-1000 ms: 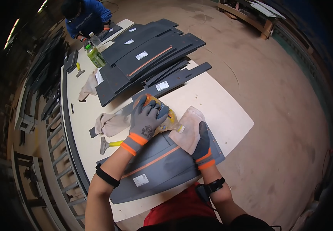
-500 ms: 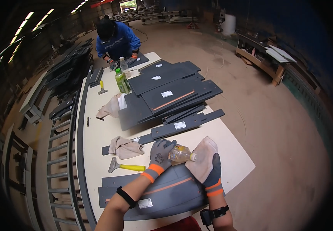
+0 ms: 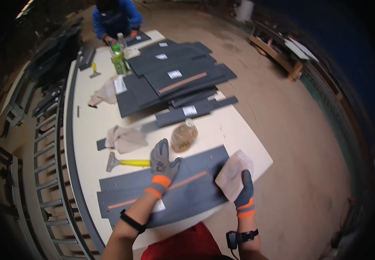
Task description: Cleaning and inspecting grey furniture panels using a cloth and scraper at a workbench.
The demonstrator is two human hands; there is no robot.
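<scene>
The right hand pinches a pale cloth at the dark panels' right end, while the left hand, loose and empty, could topple the bottle on the worktop by swinging forward.

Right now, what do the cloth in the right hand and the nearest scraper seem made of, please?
Cloth: probably fabric, matte, going by its soft, uneven edges. Scraper: handle likely smooth plastic, from its even bright yellow; head perhaps dull metal, given its grey.
</scene>
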